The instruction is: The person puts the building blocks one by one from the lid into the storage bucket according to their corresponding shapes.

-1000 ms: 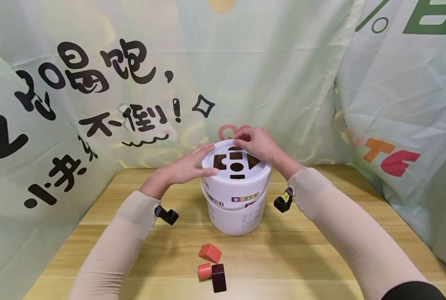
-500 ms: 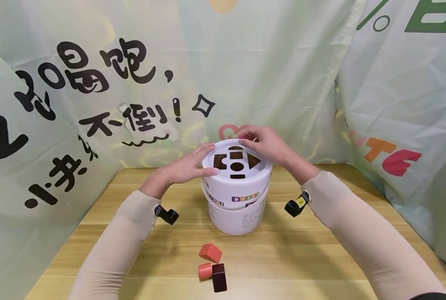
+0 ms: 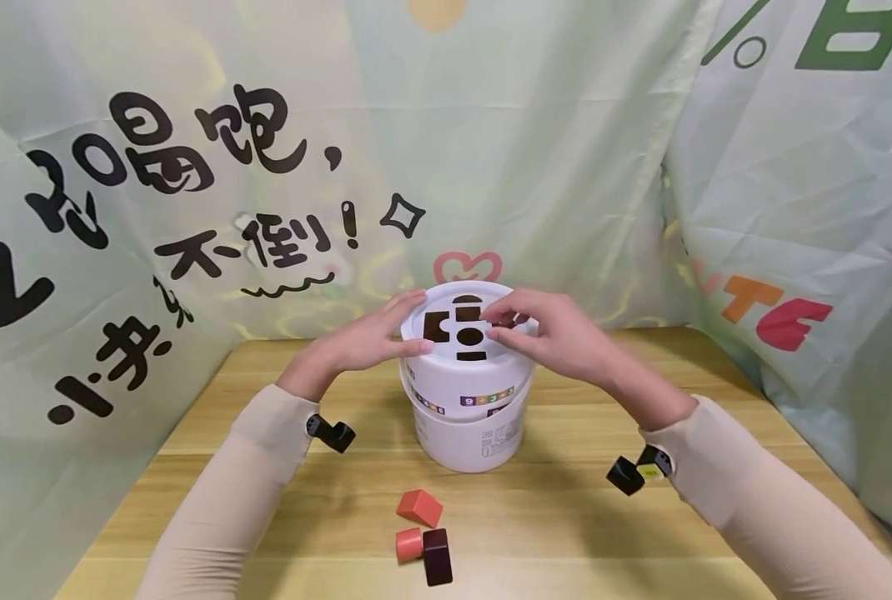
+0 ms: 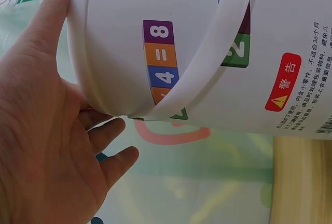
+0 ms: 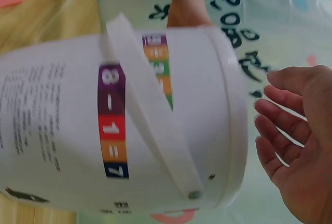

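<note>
A white bucket (image 3: 470,433) stands upright on the table, its lid (image 3: 434,354) pierced by several shaped cut-outs. At the lid's left edge rests my left hand (image 3: 359,340), thumb on the front of the rim and other fingers towards the back. The left wrist view has that hand (image 4: 46,125) against the rim, some fingertips free of it. Over the lid's right part hovers my right hand (image 3: 558,332), fingers loosely bent, hiding a cut-out. The right wrist view shows the right hand (image 5: 303,130) apart from the rim, with nothing held.
In front of the bucket lie a red triangular block (image 3: 419,508), a red cylinder (image 3: 409,544) and a dark block (image 3: 438,557). The bucket's white handle (image 5: 150,105) hangs round its side. A printed curtain (image 3: 536,167) surrounds the wooden table (image 3: 581,517).
My right hand has left the lid's back rim and come forward and right, over the right cut-out. The left hand keeps its place. Bucket and blocks stay put.
</note>
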Demonstrator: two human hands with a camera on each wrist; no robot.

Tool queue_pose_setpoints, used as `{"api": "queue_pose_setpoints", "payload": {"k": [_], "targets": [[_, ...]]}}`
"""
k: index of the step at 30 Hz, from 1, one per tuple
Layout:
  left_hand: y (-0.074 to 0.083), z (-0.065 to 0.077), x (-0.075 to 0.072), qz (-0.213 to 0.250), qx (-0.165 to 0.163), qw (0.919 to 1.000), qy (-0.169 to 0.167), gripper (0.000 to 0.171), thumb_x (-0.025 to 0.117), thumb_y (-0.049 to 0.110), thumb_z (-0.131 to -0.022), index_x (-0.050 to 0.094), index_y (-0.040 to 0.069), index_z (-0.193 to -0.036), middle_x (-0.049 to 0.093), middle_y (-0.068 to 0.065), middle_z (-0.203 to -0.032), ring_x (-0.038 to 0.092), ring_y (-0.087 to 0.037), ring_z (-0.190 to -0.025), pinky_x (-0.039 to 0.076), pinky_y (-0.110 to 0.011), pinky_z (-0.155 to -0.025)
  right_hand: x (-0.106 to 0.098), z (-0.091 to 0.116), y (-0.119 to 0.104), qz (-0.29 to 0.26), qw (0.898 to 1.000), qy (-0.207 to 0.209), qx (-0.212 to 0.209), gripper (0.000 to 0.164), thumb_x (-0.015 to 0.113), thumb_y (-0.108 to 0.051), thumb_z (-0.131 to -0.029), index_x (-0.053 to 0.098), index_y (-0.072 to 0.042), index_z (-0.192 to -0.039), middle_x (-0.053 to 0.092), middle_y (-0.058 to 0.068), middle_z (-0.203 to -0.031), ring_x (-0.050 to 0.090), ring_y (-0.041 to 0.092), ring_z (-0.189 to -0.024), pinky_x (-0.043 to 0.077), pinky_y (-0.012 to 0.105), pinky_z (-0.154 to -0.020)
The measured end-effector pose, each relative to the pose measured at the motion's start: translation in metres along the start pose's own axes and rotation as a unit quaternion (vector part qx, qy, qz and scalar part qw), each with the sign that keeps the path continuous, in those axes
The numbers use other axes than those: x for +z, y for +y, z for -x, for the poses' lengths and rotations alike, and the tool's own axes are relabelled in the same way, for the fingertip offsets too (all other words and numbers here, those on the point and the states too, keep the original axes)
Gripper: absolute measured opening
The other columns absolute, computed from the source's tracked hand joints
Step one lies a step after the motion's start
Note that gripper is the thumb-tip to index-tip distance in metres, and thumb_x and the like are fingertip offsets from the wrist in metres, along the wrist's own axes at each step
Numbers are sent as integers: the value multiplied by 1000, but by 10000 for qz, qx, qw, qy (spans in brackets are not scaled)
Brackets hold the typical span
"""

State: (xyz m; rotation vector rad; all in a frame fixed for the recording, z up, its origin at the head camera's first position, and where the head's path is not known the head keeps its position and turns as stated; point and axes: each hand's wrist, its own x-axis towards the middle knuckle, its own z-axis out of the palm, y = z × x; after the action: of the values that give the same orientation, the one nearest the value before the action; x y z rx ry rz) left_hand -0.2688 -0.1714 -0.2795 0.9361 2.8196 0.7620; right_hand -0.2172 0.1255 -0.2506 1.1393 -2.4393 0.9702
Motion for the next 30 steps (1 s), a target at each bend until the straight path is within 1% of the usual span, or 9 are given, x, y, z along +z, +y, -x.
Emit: {"api": "queue_pose_setpoints", "payload": {"k": [4,9,12,15,19,23,28,30], "targets": [[-3,1,1,-12,48,10000,29,96,58,64,-88,14,15,-158,10,-5,-163,15,-30,-147,21,-56,-113,4,15,-13,-8,9997,35,-254,20,71,-17,-92,71,-13,-111,69,-2,-103,60,10,-91,52,37,-77],[-3,1,1,-14,82,10000,30,97,58,64,-88,13,16,-158,9,-2,-163,13,-29,-147,20,-55,-114,14,35,-24,-73,9979,106,-637,20,72,-15,-90,70,-12,-110,68,-8,-103,58,7,-88,52,30,-74],[-3,0,1,5,120,9999,58,95,57,64,-89,14,16,-158,9,-1,-163,14,-28,-147,21,-54,-114,24,47,-27,-193,9952,130,-953,22,73,-11,-89,70,-12,-110,68,-7,-104,60,9,-88,53,28,-76],[-4,-1,2,1,138,9999,54,96,56,65,-88,14,16,-158,9,0,-163,15,-28,-146,22,-54,-114,39,59,-27,-321,9934,25,-1105,24,72,-10,-89,70,-13,-112,68,-5,-106,61,11,-90,53,27,-77],[-3,0,3,-47,165,9999,18,97,56,67,-88,14,15,-158,10,-1,-163,19,-29,-146,23,-54,-113,59,76,-27,-420,9935,-156,-1042,25,73,-15,-89,68,-17,-114,66,-5,-110,61,9,-94,54,28,-79],[-3,0,2,-88,181,9998,72,96,56,66,-88,14,15,-158,11,-2,-163,19,-30,-145,24,-55,-112,78,86,-26,-456,9940,-405,-913,27,72,-22,-91,66,-18,-117,64,-8,-113,61,9,-98,53,29,-83],[-2,1,0,-88,153,9998,70,97,56,67,-87,14,16,-158,9,-1,-163,17,-30,-146,23,-56,-112,101,98,-23,-342,9930,-747,-853,32,70,-30,-92,64,-18,-121,63,-11,-115,59,9,-105,50,31,-90],[-1,1,0,-82,127,9999,45,98,56,68,-87,13,17,-159,9,-1,-163,17,-30,-146,23,-56,-112,109,103,-22,-291,9926,-906,-748,35,71,-33,-91,63,-20,-123,62,-13,-117,57,8,-109,49,33,-93]]}}
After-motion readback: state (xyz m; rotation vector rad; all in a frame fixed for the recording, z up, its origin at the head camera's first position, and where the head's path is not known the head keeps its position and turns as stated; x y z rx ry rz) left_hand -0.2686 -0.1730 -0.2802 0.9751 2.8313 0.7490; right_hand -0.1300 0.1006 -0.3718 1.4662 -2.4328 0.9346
